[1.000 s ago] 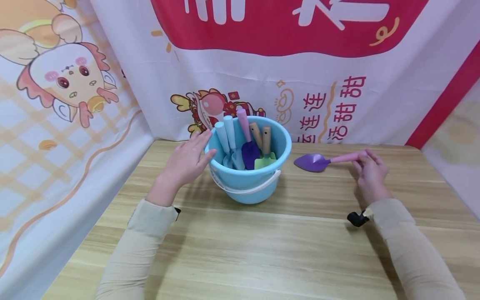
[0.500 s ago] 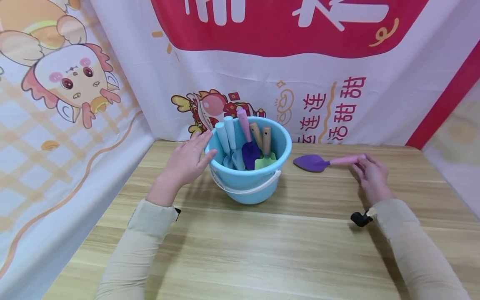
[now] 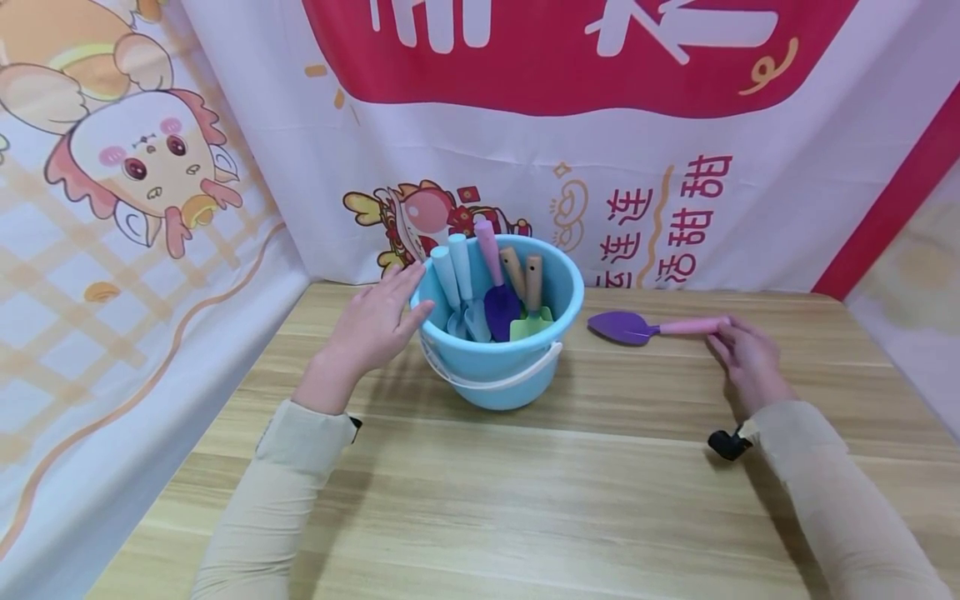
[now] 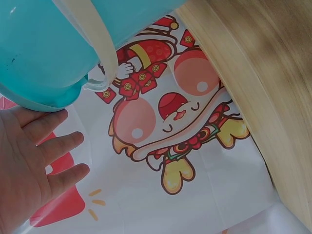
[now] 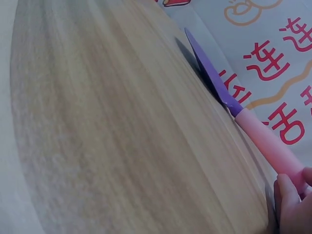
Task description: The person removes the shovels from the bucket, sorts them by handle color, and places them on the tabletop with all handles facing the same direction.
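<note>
One purple trowel (image 3: 663, 328): near the wooden table (image 3: 525, 517)'s back edge, towards the back-right corner
Right hand (image 3: 752, 360): pinching the end of its pink handle (image 3: 693, 326)
Left hand (image 3: 371, 323): fingers straight, touching the bucket (image 3: 487, 365)'s rim
Inside: several tools (image 3: 501, 312)

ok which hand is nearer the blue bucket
Left. The left hand is against the left side of the blue bucket; the right hand is off to its right, pinching a pink-handled trowel.

At the left hand (image 3: 371, 323) the bucket (image 3: 495, 360) was light blue, in the right hand (image 3: 750, 357) the trowel (image 3: 663, 327) was purple (its grip (image 3: 692, 325) pink), and beneath both the tabletop (image 3: 525, 500) was streaked tan.
</note>
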`<state>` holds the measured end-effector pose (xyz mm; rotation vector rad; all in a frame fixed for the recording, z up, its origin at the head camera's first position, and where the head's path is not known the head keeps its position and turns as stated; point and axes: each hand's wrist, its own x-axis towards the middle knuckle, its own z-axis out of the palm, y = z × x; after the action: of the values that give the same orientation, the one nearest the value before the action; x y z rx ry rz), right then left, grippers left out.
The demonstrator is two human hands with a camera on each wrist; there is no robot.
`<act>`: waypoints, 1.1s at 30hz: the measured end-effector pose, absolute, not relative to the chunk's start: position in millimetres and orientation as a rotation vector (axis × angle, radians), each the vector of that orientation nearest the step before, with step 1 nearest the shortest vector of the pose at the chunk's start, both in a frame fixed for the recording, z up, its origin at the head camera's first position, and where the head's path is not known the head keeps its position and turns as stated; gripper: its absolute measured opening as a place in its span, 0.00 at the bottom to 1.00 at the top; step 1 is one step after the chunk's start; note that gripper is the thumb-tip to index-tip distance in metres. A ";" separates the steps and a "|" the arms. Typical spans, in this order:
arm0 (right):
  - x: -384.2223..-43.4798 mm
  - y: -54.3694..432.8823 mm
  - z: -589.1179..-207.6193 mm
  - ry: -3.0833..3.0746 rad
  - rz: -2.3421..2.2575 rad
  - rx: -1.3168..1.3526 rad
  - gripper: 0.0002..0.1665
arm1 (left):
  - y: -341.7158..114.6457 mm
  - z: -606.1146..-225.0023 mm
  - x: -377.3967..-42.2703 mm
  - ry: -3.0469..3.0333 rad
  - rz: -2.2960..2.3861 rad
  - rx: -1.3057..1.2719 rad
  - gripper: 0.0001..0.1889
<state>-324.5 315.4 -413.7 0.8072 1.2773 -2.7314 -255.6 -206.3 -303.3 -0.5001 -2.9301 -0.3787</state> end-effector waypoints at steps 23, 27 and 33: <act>-310.9 335.7 -400.8 1.278 -2.613 0.836 0.08 | -205.9 -303.9 -256.2 -2.914 -0.374 -0.516 0.37; -307.7 335.5 -395.3 1.236 -2.629 0.840 0.08 | -206.2 -303.3 -255.6 -2.918 -0.377 -0.511 0.37; -300.7 338.1 -385.0 1.229 -2.619 0.703 0.06 | -206.7 -302.6 -255.0 -2.928 -0.374 -0.507 0.37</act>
<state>-300.7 338.1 -385.0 0.7030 1.2289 -2.6188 -255.0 -206.7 -302.6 -0.5070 -2.9278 -0.3745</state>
